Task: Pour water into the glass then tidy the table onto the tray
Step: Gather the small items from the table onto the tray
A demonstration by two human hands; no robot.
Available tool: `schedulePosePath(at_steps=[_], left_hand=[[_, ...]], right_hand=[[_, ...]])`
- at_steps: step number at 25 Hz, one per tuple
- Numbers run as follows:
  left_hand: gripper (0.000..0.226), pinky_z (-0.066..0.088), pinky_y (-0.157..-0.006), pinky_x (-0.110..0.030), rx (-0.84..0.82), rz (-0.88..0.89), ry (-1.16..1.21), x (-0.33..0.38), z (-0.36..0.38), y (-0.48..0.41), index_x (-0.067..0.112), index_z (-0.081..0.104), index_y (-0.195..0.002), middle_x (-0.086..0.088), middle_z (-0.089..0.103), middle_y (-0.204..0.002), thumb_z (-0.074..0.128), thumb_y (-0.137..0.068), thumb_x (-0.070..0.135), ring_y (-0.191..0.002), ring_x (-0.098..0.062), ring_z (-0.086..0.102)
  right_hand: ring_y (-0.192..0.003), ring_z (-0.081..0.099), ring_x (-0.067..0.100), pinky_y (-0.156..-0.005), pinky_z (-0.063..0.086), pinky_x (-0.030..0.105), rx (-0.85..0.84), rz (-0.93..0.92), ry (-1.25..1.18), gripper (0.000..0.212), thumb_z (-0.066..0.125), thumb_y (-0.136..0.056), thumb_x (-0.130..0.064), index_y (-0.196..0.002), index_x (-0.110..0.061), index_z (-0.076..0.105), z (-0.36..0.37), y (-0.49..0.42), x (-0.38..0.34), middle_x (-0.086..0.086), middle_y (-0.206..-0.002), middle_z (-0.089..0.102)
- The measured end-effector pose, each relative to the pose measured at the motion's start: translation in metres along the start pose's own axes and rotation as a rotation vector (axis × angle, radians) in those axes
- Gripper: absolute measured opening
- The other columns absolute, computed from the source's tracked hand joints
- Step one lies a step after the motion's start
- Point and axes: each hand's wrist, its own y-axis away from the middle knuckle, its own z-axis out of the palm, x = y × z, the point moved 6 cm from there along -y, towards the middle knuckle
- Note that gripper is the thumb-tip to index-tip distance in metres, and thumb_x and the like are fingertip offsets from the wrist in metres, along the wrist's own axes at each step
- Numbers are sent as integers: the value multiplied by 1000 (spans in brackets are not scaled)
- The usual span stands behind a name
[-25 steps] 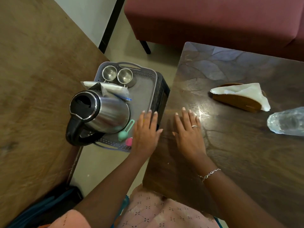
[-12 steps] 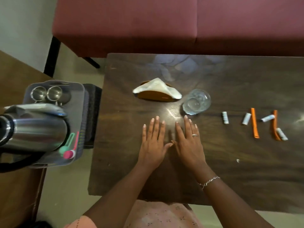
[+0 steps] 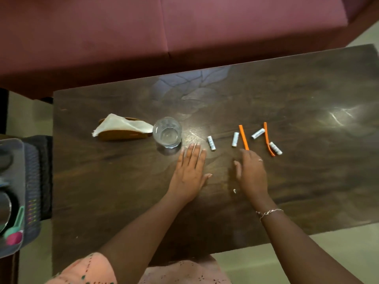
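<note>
A clear glass [image 3: 167, 132] stands upright mid-table, and I cannot tell if it holds water. My left hand [image 3: 190, 171] lies flat on the dark wooden table [image 3: 307, 181] just right of the glass, holding nothing. My right hand [image 3: 251, 173] is further right, its fingers bent down at the near end of an orange stick [image 3: 243, 137], with nothing visibly gripped. A second orange stick [image 3: 267, 140] and several small white rolls [image 3: 211, 143] lie in a row. The grey tray [image 3: 12, 152] shows at the left edge with the steel kettle [image 3: 4, 210] on it.
A wooden napkin holder with a white napkin [image 3: 123, 128] sits left of the glass. Teal and pink spoons [image 3: 14, 232] lie on the tray. A tiny white scrap [image 3: 234, 191] lies by my right wrist. A maroon sofa [image 3: 184, 27] runs behind the table.
The view has swung right from the tray to the table. My right hand has moved right from beside the left hand to the orange stick, and its fingers have bent.
</note>
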Motion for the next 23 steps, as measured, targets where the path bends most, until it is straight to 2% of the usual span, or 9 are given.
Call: schedulePosePath(at_steps=[2, 4, 5, 7, 9, 13, 15, 19, 23], left_hand=[[56, 38, -104, -49, 16, 83, -1, 12, 2, -18, 6, 51, -126, -15, 56, -130, 40, -84, 42, -126, -32, 48], [40, 47, -94, -40, 23, 103, 29, 26, -2, -39, 11, 59, -112, -8, 64, -113, 59, -80, 35, -111, -27, 58], [31, 47, -87, -36, -16, 71, 85, 32, -3, -48, 13, 60, -106, -5, 64, -106, 62, -81, 31, -103, -24, 59], [19, 44, -81, -35, -138, -55, 300, 47, -1, -67, 10, 57, -101, -7, 61, -104, 53, -90, 25, -98, -25, 56], [20, 46, -81, -37, -220, -229, 421, 63, 5, -87, 7, 58, -98, -10, 62, -103, 50, -92, 24, -96, -27, 58], [25, 47, -76, -36, -291, -593, 639, 84, 23, -108, 5, 62, -95, -13, 66, -99, 58, -89, 29, -94, -29, 59], [27, 45, -75, -35, -316, -702, 677, 95, 34, -115, 4, 61, -94, -14, 66, -99, 60, -88, 30, -96, -30, 60], [32, 47, -77, -36, -324, -736, 619, 106, 44, -126, 5, 61, -104, -13, 65, -106, 59, -88, 33, -99, -29, 61], [44, 49, -79, -36, -366, -666, 503, 115, 56, -132, 3, 55, -113, -14, 62, -112, 58, -87, 38, -101, -29, 62]], right_hand=[[-94, 56, 43, -81, 44, 44, 40, 156, 36, 21, 60, -80, -4, -100, 2, 59, -12, -18, 43, 24, -99, 61], [-93, 54, 44, -82, 41, 44, 54, 263, 86, 17, 59, -81, -5, -96, 3, 61, -20, -37, 79, 26, -98, 60], [-93, 53, 45, -82, 40, 43, 56, 298, 94, 18, 59, -82, -6, -96, 3, 62, -22, -45, 92, 26, -98, 59], [-97, 50, 44, -82, 39, 43, 49, 363, 88, 20, 60, -83, -11, -97, 4, 63, -24, -60, 108, 27, -102, 57], [-100, 49, 43, -83, 40, 43, 35, 399, 79, 22, 64, -82, -17, -94, 2, 64, -24, -75, 116, 26, -104, 56], [-104, 48, 39, -84, 42, 42, -29, 440, 48, 26, 68, -80, -26, -88, -2, 65, -18, -92, 116, 22, -107, 55], [-105, 49, 39, -85, 41, 41, -58, 474, 44, 27, 70, -78, -29, -88, -4, 66, -10, -94, 122, 21, -109, 54], [-105, 51, 38, -86, 44, 40, -97, 518, 46, 24, 71, -77, -28, -88, -7, 68, -1, -99, 131, 19, -109, 57], [-97, 57, 37, -80, 47, 37, -127, 523, 24, 13, 64, -80, -19, -86, -8, 70, 5, -103, 136, 17, -100, 65]])
